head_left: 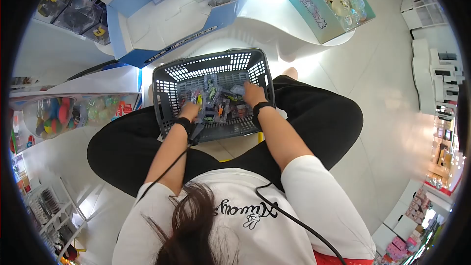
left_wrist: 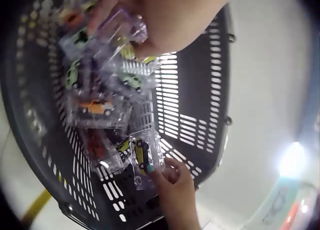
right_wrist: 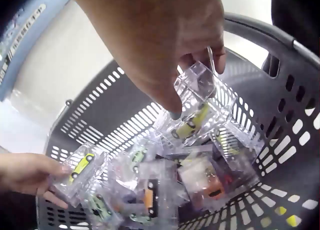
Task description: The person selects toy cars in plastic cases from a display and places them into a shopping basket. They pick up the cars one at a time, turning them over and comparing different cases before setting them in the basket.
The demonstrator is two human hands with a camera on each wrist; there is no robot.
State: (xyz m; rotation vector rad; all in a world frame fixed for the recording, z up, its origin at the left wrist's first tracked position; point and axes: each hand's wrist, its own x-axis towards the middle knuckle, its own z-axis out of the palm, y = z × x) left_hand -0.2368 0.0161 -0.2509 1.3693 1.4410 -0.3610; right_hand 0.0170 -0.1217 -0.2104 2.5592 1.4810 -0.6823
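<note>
Both hands reach into a dark grey plastic basket [head_left: 211, 59] that sits between the person's legs. The left hand [head_left: 190, 111] grips a clear plastic box with a yellow toy car [right_wrist: 81, 167] near one side of the basket. At the other side, the right hand [head_left: 253, 94] pinches another clear box with a yellow-and-black toy car [left_wrist: 142, 154], thumb and fingers on its edges. Between the hands lie several more boxed toy cars, among them an orange one [left_wrist: 96, 107] and a pale green one [left_wrist: 73, 73]. Parts of the pile overlap one another.
Beyond the basket stands a blue-and-white display box [head_left: 167, 24] on a white counter. A green carton of shiny clear balls [head_left: 319, 7] is to its right. Shelves with boxed toys [head_left: 78, 17] rise at the left. Cables run from the wrists along the arms.
</note>
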